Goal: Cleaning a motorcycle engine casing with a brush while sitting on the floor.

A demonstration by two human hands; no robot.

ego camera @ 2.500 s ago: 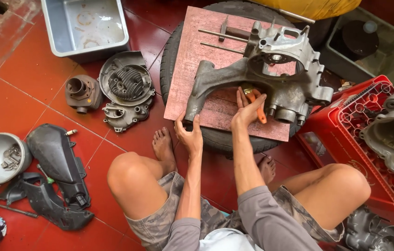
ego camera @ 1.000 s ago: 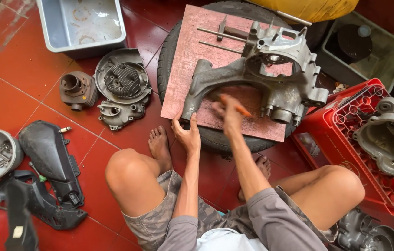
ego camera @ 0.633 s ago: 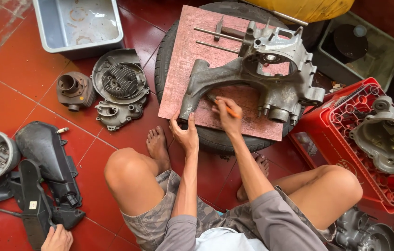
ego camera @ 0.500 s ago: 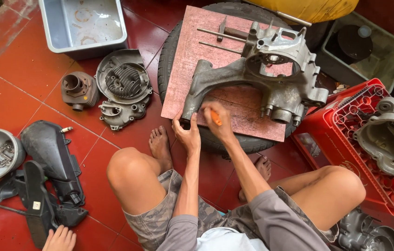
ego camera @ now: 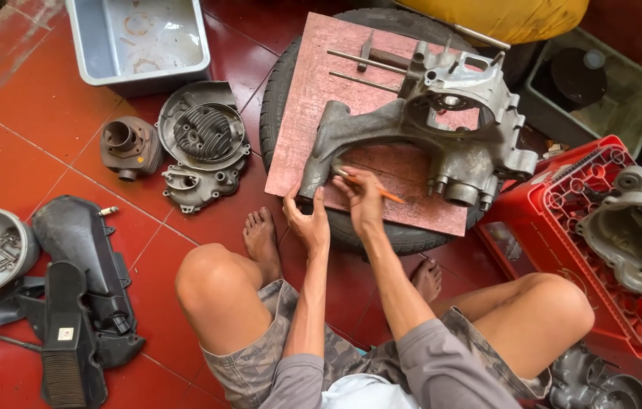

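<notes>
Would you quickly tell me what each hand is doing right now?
Left hand: gripping the lower end of the grey engine casing.
Right hand: closed on an orange-handled tool, tip at the casing.

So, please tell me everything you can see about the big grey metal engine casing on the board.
The engine casing is a large, dull grey cast-metal part, dirty and worn. It has a long arm toward the person and a wide round housing with an open bore, bosses and short tubes at the far end. It lies flat on a reddish board set on a tyre. The left hand grips the arm's end; the right hand holds an orange-handled tool against it.
</notes>
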